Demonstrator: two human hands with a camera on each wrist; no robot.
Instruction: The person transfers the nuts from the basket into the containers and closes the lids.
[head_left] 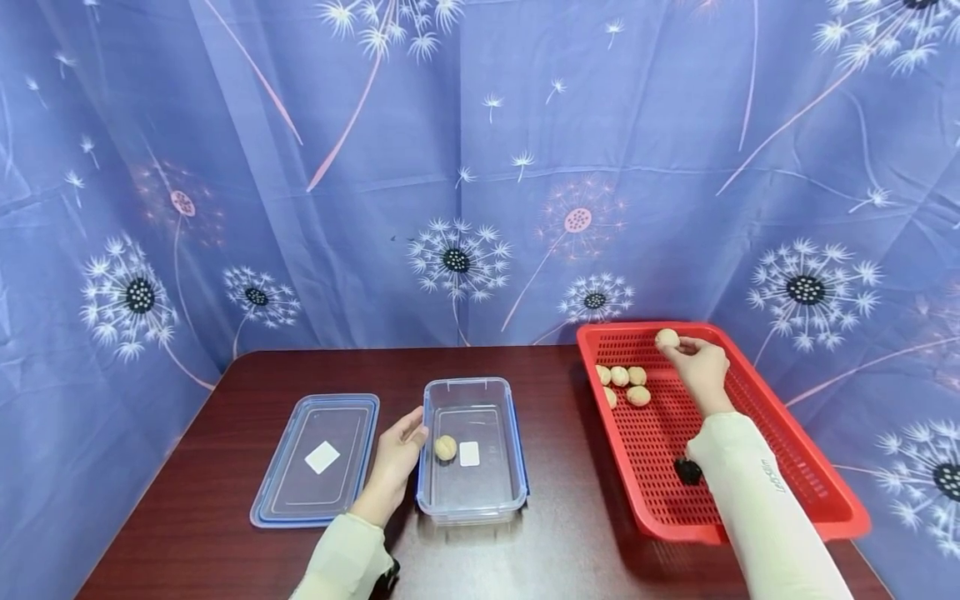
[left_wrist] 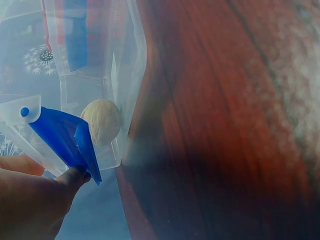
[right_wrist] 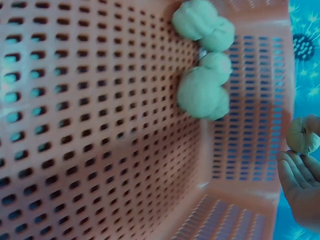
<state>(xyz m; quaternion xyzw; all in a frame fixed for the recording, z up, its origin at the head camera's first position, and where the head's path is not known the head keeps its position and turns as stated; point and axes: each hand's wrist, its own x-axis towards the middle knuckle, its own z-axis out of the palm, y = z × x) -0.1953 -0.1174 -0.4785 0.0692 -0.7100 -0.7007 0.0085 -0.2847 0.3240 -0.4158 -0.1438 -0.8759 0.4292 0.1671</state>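
My right hand (head_left: 699,369) pinches a walnut (head_left: 667,339) between thumb and fingers, above the far part of the red basket (head_left: 787,417). Several more walnuts (head_left: 638,396) lie inside, by the basket's left wall. At the middle of the table stands a clear plastic container (head_left: 483,500) without its lid, with one walnut (head_left: 446,448) near its left wall. My left hand (head_left: 399,452) grips the container's left side. The left wrist view shows the thumb against a blue latch (left_wrist: 62,135) there, the other fingers partly hidden.
Left of the container, the clear lid (head_left: 315,492) with a blue edge lies flat on the dark red wooden table (head_left: 555,467). A white label (head_left: 322,457) is on it. Behind the table hangs a blue curtain (head_left: 375,275) with dandelion prints.
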